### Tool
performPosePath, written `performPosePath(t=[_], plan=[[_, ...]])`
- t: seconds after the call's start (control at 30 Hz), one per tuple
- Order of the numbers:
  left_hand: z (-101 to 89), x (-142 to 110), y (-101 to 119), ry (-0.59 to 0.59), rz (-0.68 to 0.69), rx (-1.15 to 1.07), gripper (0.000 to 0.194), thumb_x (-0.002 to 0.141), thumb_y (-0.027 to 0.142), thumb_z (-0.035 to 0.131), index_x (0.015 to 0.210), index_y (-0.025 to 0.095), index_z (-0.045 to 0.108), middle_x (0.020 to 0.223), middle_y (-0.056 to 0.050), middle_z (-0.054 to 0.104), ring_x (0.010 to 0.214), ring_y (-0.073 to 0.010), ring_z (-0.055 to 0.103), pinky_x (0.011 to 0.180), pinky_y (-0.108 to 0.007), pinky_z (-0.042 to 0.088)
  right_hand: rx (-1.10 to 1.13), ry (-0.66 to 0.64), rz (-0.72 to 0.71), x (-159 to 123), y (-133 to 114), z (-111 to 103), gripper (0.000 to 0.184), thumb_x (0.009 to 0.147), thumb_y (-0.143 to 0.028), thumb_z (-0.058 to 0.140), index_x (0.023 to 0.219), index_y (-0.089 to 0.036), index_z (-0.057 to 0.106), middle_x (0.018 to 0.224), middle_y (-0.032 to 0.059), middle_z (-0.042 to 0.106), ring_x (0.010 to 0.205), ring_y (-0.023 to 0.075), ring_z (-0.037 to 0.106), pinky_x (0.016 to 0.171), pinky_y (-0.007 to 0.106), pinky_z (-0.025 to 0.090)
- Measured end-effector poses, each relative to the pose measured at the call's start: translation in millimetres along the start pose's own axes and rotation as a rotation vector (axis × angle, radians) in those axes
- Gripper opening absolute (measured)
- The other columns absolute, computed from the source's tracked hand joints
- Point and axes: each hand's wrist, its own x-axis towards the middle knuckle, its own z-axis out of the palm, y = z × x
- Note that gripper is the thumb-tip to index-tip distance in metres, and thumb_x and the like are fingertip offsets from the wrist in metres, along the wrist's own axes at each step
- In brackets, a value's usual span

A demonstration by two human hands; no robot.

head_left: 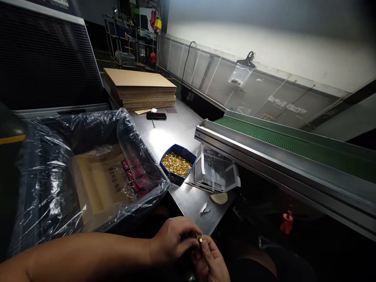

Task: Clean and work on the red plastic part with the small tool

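My left hand (pixel 173 239) and my right hand (pixel 210 260) meet at the bottom centre, below the steel table's front edge. Together their fingertips pinch a small brass-coloured part (pixel 200 239). Which hand carries most of it is hard to tell. A blue tray (pixel 177 177) full of small gold-coloured parts (pixel 176 163) sits on the table just beyond the hands. Small metal tweezers (pixel 205 209) lie near the table edge.
A cardboard box lined with clear plastic (pixel 88 172) holds red packets at left. Clear plastic bags (pixel 216 172) lie beside a green conveyor (pixel 293 143). A stack of flat cardboard (pixel 139 88) and a black phone (pixel 156 115) sit farther back. A red object (pixel 287 222) is below the conveyor.
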Motion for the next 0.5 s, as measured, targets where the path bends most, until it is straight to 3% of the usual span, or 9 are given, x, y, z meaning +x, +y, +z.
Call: performPosePath(t=[0.27,0.5], plan=[[0.1,-0.3,0.2,-0.018,0.093,-0.100,0.018,0.087,0.026,0.070,0.100,0.016,0.078,0.083,-0.008,0.072,0.077,-0.0158,0.067,0.072,-0.021,0.050,-0.028,-0.055,0.010,-4.0,-0.6,-2.0,0.028,0.078,-0.038,0.083,0.095,-0.018,0.074,0.081,0.0038,0.068,0.069,0.0103,0.058,0.066,0.024,0.047],[0.0,0.0,1.0,0.002,0.099,-0.118,0.013,0.085,0.023,0.072,0.095,0.016,0.079,0.081,-0.007,0.073,0.076,-0.0153,0.067,0.072,-0.020,0.050,-0.030,-0.022,0.046,-6.4,-4.4,-1.0,0.031,0.073,-0.039,0.087,0.092,-0.017,0.075,0.072,0.0018,0.065,0.063,0.0095,0.056,0.066,0.025,0.048]])
